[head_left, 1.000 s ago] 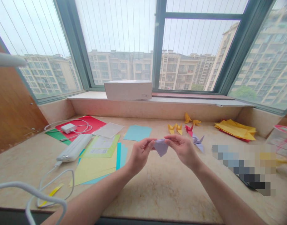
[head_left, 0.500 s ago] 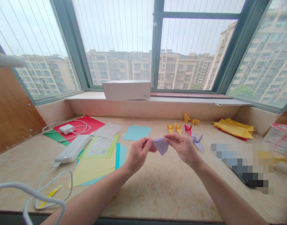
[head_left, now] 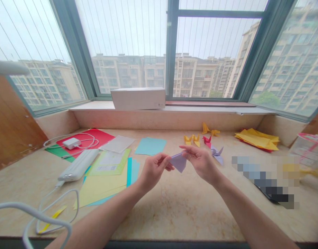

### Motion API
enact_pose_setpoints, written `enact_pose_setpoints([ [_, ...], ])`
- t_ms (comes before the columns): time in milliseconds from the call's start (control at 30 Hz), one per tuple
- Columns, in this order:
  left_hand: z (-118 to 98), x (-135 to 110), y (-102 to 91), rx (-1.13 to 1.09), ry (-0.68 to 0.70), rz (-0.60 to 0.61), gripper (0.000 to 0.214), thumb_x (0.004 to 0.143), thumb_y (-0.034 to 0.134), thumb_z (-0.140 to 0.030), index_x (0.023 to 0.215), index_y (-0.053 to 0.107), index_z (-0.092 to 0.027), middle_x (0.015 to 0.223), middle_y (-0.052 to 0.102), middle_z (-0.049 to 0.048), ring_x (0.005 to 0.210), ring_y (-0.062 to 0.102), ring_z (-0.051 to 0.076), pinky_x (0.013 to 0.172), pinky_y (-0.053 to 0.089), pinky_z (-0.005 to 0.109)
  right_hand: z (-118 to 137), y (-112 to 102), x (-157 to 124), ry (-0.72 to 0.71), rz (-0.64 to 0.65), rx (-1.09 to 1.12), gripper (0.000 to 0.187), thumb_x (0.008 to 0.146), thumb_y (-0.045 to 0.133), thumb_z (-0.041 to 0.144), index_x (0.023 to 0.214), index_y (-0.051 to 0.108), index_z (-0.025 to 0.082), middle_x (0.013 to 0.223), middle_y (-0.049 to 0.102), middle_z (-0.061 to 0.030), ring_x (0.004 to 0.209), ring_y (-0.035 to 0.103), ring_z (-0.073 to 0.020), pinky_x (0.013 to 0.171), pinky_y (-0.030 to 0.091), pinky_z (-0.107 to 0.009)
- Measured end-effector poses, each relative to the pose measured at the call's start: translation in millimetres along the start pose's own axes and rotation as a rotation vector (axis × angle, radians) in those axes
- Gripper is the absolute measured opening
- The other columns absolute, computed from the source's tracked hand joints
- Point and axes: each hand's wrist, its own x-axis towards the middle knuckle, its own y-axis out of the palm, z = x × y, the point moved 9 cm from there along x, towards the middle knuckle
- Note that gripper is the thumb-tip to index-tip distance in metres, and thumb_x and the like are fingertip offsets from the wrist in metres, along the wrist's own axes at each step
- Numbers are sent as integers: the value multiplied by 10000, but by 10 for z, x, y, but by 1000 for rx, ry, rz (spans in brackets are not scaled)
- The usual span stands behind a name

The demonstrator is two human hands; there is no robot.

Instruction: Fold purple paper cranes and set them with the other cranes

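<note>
Both my hands hold a folded piece of lilac paper [head_left: 179, 162] above the stone desk [head_left: 174, 207]. My left hand [head_left: 154, 170] pinches its left edge between thumb and fingers. My right hand [head_left: 200, 160] pinches its upper right corner, fingers curled. Behind the right hand stands a finished lilac paper crane [head_left: 217, 154], with a red crane [head_left: 207, 140] and yellow cranes [head_left: 192, 139] a little further back.
Coloured paper sheets [head_left: 107, 176] lie at the left beside a white power bank [head_left: 78, 165], a charger with cable [head_left: 72, 142] and a blue sheet [head_left: 150, 146]. A yellow paper stack [head_left: 257, 139] lies at the right. A white box [head_left: 138, 98] sits on the sill.
The hands have turned the lilac paper slightly and raised it a little towards the window; the view has shifted a bit. Nothing else on the desk has moved.
</note>
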Motion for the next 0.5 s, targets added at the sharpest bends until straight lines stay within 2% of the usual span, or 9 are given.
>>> enact_pose_setpoints([
  [100, -79, -31, 5, 196, 92, 21, 332, 947, 555, -441, 836, 673, -152, 684, 743, 72, 624, 713, 173, 616, 563, 259, 34, 8, -5, -12, 18, 1, 344, 909, 627, 354, 1221, 678, 217, 926, 736, -53, 843, 679, -203, 771, 545, -340],
  [167, -129, -55, 18, 308, 140, 35, 311, 962, 530, -414, 927, 689, -149, 694, 745, 71, 633, 717, 172, 599, 548, 243, 67, 14, -12, -20, 27, 0, 342, 914, 622, 337, 1235, 661, 222, 914, 728, -47, 839, 671, -197, 778, 536, -339],
  [233, -175, -74, 58, 374, 180, 70, 306, 962, 532, -393, 1035, 693, -143, 699, 748, 68, 625, 715, 168, 593, 539, 236, 101, 28, -20, -34, 43, -10, 339, 914, 624, 324, 1238, 654, 227, 897, 721, -40, 825, 664, -192, 777, 530, -338],
  [300, -206, -86, 117, 398, 204, 125, 309, 963, 526, -383, 1017, 708, -139, 677, 742, 63, 603, 705, 164, 603, 533, 239, 123, 52, -29, -47, 65, -19, 335, 913, 625, 311, 1236, 654, 229, 882, 717, -33, 812, 662, -188, 780, 526, -338],
  [400, -182, -79, 183, 319, 144, 197, 373, 980, 488, -405, 850, 711, -136, 644, 729, 66, 576, 693, 161, 602, 527, 240, 100, 69, -33, -35, 67, -2, 341, 907, 632, 302, 1238, 655, 225, 860, 722, -27, 791, 662, -180, 767, 522, -329],
  [500, -113, -70, 208, 152, 18, 217, 420, 976, 483, -460, 840, 695, -124, 664, 734, 82, 587, 701, 170, 595, 540, 244, 31, 63, -25, 10, 26, 72, 383, 889, 659, 319, 1257, 639, 215, 859, 735, -32, 774, 668, -178, 721, 522, -312],
])
